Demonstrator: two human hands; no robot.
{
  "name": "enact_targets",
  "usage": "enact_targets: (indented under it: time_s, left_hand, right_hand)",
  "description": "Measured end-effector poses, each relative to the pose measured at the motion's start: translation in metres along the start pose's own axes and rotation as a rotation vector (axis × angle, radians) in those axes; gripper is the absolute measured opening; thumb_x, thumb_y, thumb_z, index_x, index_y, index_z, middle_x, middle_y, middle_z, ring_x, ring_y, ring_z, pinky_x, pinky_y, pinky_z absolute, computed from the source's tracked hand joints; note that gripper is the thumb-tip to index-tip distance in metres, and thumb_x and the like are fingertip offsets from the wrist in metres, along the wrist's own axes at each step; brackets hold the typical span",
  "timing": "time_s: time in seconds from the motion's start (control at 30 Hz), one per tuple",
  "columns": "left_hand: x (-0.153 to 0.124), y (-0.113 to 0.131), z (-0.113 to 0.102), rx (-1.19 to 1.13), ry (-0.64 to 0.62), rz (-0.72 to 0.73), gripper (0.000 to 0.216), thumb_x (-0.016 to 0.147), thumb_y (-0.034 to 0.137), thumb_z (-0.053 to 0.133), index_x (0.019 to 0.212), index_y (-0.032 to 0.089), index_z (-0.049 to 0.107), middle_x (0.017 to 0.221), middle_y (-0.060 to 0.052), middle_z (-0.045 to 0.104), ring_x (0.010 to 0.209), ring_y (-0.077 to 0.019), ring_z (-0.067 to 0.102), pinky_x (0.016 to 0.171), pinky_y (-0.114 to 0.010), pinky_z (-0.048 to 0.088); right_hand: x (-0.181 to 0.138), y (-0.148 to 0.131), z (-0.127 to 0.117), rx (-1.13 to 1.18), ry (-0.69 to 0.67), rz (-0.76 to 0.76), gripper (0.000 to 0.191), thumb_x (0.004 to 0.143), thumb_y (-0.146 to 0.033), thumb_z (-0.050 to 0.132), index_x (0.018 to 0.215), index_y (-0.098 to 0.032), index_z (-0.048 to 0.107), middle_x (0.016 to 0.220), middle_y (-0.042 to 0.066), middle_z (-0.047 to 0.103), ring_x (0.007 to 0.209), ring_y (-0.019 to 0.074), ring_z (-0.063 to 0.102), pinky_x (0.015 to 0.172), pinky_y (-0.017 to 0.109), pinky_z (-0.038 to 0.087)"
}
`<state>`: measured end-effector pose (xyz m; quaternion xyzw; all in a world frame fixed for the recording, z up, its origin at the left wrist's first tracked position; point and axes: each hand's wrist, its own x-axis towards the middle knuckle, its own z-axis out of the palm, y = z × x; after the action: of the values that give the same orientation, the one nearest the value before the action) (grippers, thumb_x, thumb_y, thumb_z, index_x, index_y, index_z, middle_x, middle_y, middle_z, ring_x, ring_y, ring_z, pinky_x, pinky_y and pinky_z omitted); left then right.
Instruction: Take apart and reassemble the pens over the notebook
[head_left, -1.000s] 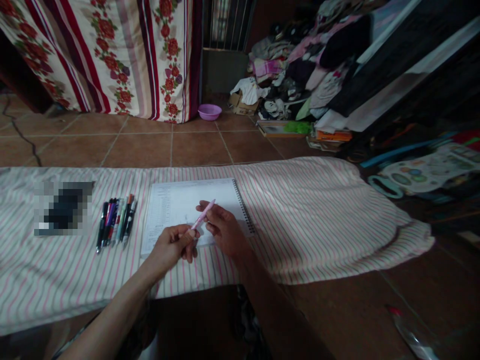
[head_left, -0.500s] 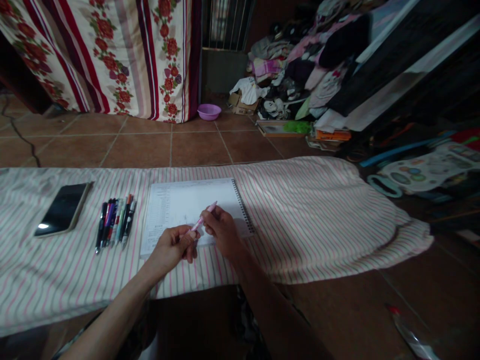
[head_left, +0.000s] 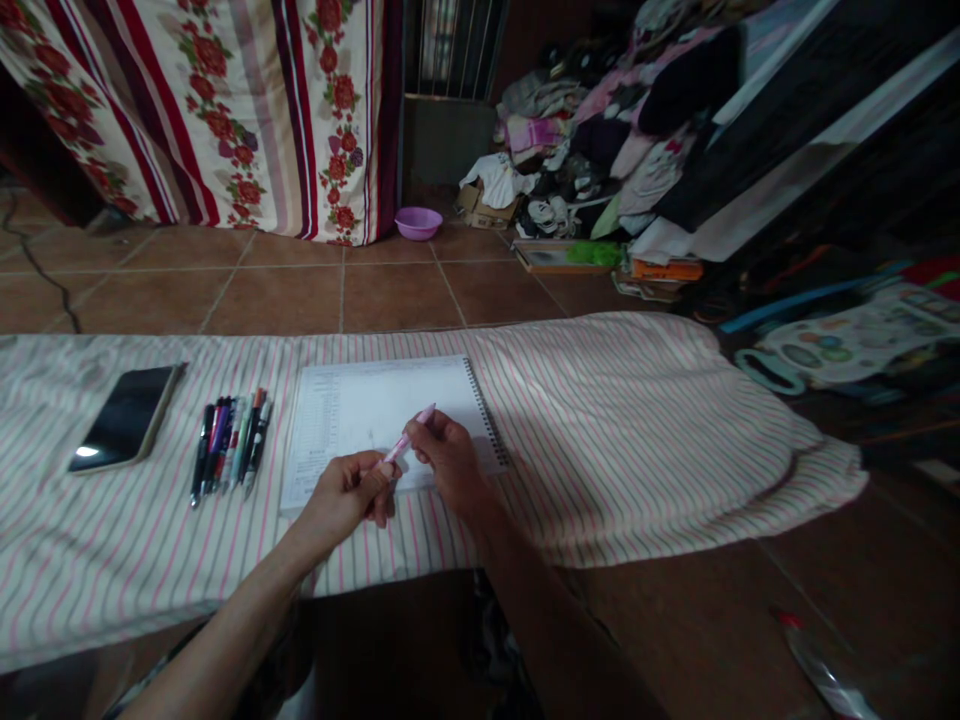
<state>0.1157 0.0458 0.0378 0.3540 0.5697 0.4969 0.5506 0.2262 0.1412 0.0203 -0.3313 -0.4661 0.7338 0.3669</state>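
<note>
A pink pen [head_left: 400, 446] is held at a slant between my two hands, above the lower part of a spiral notebook [head_left: 405, 390]. My left hand [head_left: 356, 487] pinches its lower end. Near the upper end, the fingers of my right hand [head_left: 446, 455] are closed on the same pen. The notebook lies open on the striped cloth, its wire binding on the right, with printed lines along the left side and a small faint mark on the page. Left of it, several pens [head_left: 229, 445] lie side by side in a row.
A smartphone [head_left: 127, 418] lies at the left on the striped cloth [head_left: 637, 430]. Beyond the cloth, a purple basin [head_left: 418, 223] stands on the tiled floor by a flowered curtain [head_left: 262, 120]. Piled clothes [head_left: 600, 150] fill the back right. A plastic bottle [head_left: 821, 670] lies at lower right.
My right hand has shifted very slightly along the pink pen. My left hand keeps its grip, and everything else stays in place.
</note>
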Motion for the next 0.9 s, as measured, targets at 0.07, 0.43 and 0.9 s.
enact_targets:
  time_s: [0.07,0.43,0.9]
  left_hand:
    - [0.000,0.001,0.000,-0.006,0.005,-0.004,0.039,0.072,0.051,0.062,0.073,0.012,0.059,0.041,0.003,0.049,0.041,-0.0123,0.051,0.045,-0.024,0.035]
    - [-0.002,0.007,-0.002,-0.053,0.011,-0.031,0.039,0.069,0.050,0.064,0.073,0.012,0.059,0.042,0.004,0.050,0.039,-0.0106,0.048,0.047,-0.025,0.037]
    - [-0.003,0.007,-0.001,-0.075,-0.009,-0.045,0.036,0.070,0.048,0.064,0.068,0.013,0.056,0.042,0.004,0.049,0.041,-0.0113,0.050,0.047,-0.024,0.037]
  right_hand:
    - [-0.002,-0.002,0.001,0.016,-0.015,0.006,0.024,0.067,-0.040,0.069,0.065,-0.018,0.057,0.056,-0.004,0.051,0.048,0.0065,0.035,0.044,0.023,0.022]
    - [-0.003,-0.008,0.001,0.116,-0.066,0.077,0.020,0.064,-0.034,0.071,0.076,-0.019,0.066,0.072,0.001,0.063,0.052,0.0068,0.039,0.048,0.024,0.025]
    - [-0.004,-0.013,0.000,0.112,-0.079,0.092,0.025,0.067,-0.035,0.068,0.086,-0.019,0.068,0.083,0.006,0.068,0.054,0.0078,0.039,0.047,0.025,0.023]
